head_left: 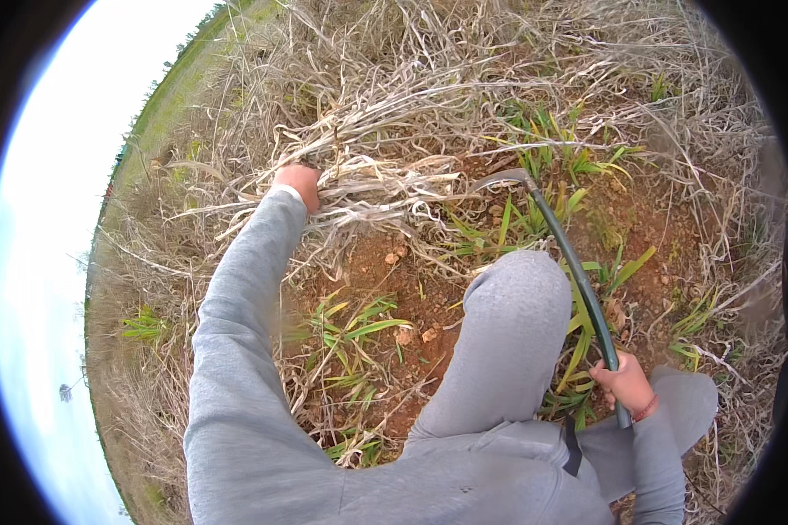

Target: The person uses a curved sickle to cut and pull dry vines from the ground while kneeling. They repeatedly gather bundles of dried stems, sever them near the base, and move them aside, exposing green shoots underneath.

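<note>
My left hand [300,184] is closed at the left end of a bundle of dry, pale grass stalks [385,188] that lies across the ground. Its fingers are mostly turned away from view. At the lower right my right hand [624,383] is wrapped round the long dark green handle of a sickle [572,258]. The sickle slants up and to the left from that hand. Its curved metal blade [501,178] sits just past the right end of the bundle, close to the soil and some green leaves.
Reddish bare soil with small clods [394,280] shows in front of me. Green leafy tufts [350,328] grow there and around the sickle. Dry grass [499,52] covers the far ground. My bent knee [521,297] stands between my hands.
</note>
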